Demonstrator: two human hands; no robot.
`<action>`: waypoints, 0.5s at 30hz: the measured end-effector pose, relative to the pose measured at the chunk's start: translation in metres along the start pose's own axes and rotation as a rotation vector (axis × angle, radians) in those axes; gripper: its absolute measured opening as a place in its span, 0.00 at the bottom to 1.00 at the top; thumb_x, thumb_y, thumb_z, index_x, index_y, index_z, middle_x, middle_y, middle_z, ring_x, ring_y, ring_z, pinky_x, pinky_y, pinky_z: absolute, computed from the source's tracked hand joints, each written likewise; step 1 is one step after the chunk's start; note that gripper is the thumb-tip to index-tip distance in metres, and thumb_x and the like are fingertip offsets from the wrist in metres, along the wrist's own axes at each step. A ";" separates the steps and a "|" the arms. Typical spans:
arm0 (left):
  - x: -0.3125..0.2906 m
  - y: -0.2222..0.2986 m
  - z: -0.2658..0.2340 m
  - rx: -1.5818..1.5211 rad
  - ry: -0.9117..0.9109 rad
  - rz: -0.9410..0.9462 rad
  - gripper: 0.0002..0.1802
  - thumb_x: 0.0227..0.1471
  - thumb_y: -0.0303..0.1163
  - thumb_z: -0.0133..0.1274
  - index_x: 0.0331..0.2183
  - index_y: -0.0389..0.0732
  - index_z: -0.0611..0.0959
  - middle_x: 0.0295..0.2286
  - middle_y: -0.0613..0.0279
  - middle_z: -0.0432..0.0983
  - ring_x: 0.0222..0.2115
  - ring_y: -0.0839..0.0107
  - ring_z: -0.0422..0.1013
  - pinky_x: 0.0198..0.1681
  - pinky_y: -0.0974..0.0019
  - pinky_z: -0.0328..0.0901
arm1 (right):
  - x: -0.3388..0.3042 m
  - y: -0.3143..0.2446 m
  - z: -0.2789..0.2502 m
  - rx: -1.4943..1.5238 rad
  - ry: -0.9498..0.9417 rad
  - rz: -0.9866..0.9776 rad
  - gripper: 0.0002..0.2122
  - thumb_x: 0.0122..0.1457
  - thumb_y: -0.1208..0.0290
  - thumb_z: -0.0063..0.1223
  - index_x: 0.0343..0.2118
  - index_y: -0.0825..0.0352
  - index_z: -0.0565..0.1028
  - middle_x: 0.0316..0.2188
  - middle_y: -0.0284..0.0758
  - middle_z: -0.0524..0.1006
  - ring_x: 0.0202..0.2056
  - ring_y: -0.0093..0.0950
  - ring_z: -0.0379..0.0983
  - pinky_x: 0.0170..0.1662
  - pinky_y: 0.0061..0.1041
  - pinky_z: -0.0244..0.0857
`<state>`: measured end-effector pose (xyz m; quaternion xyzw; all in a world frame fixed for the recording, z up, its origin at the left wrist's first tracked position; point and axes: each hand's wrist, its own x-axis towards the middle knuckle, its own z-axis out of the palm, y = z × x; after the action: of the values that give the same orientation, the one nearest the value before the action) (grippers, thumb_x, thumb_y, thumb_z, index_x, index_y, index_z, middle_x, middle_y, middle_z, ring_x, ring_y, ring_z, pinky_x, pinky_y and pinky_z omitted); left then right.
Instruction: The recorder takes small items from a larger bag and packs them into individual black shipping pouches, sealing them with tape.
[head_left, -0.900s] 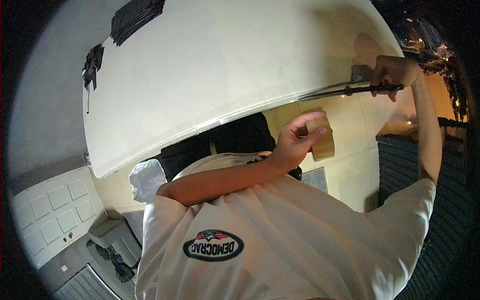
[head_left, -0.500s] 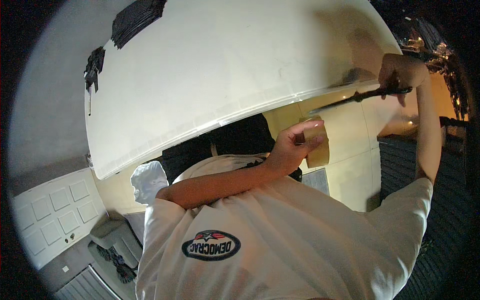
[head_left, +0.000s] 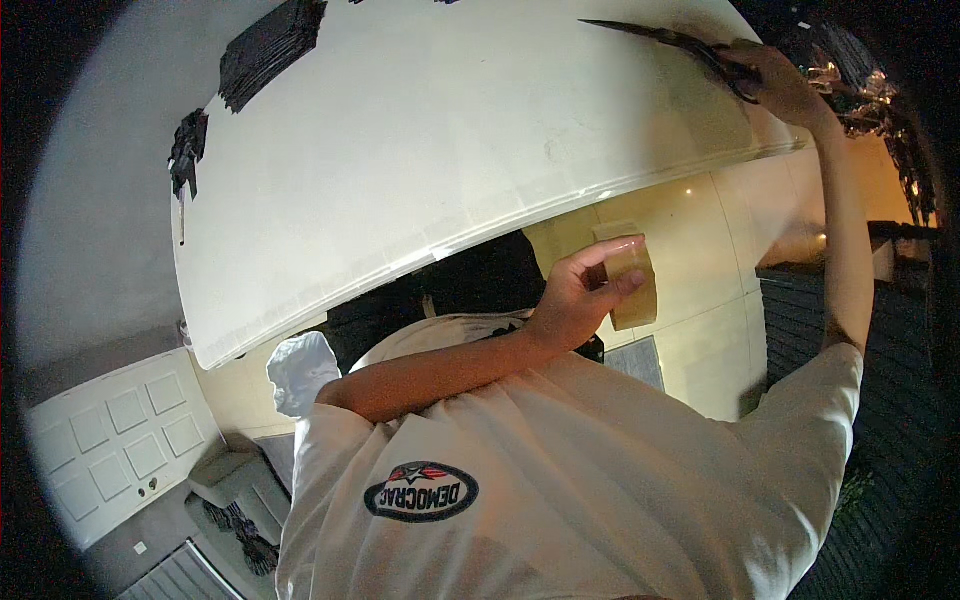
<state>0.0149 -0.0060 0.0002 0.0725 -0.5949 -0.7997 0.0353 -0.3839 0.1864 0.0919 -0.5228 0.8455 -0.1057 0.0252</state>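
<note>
Left hand (head_left: 568, 302) has thumb and fingers a bit apart, gripping a tan roll-like thing (head_left: 640, 300) just off the desk's (head_left: 450, 120) near edge. Right hand's (head_left: 785, 88) fingers are curled round dark scissors (head_left: 690, 43) over the desk. Shirt's (head_left: 560, 470) oval logo (head_left: 422, 492) has a star and upside-down lettering.

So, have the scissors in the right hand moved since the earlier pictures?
Yes. Against the near edge of the white table, the scissors in the right hand have moved up the picture, from around that edge to over the tabletop.
</note>
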 end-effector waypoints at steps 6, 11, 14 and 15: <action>-0.001 0.005 -0.003 0.052 0.003 -0.084 0.27 0.60 0.41 0.63 0.57 0.41 0.79 0.18 0.79 0.63 0.17 0.88 0.55 0.20 0.76 0.53 | 0.007 -0.022 0.019 -0.362 0.536 -0.187 0.18 0.55 0.80 0.60 0.50 0.69 0.78 0.42 0.42 0.80 0.47 0.32 0.78 0.52 0.31 0.70; -0.003 0.017 -0.007 0.142 0.008 -0.044 0.25 0.61 0.39 0.62 0.57 0.41 0.79 0.19 0.81 0.62 0.18 0.89 0.55 0.20 0.76 0.52 | -0.024 -0.168 0.011 0.299 0.067 0.135 0.06 0.61 0.72 0.63 0.38 0.67 0.82 0.28 0.31 0.80 0.32 0.20 0.74 0.35 0.21 0.67; -0.004 0.019 -0.001 0.059 -0.023 -0.106 0.24 0.61 0.37 0.62 0.56 0.40 0.79 0.20 0.81 0.64 0.19 0.89 0.56 0.21 0.77 0.53 | -0.048 -0.210 0.038 0.624 -0.046 0.055 0.08 0.61 0.70 0.63 0.36 0.70 0.81 0.29 0.34 0.80 0.30 0.23 0.73 0.34 0.25 0.68; -0.004 0.019 -0.001 0.059 -0.025 -0.107 0.24 0.61 0.37 0.62 0.56 0.40 0.79 0.20 0.81 0.64 0.19 0.89 0.56 0.21 0.77 0.53 | -0.053 -0.215 0.046 0.668 -0.082 0.090 0.08 0.61 0.69 0.63 0.36 0.70 0.81 0.29 0.34 0.80 0.30 0.23 0.73 0.34 0.25 0.68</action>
<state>0.0179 -0.0116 0.0182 0.0955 -0.6138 -0.7835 -0.0171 -0.1643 0.1334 0.0872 -0.4518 0.7847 -0.3544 0.2335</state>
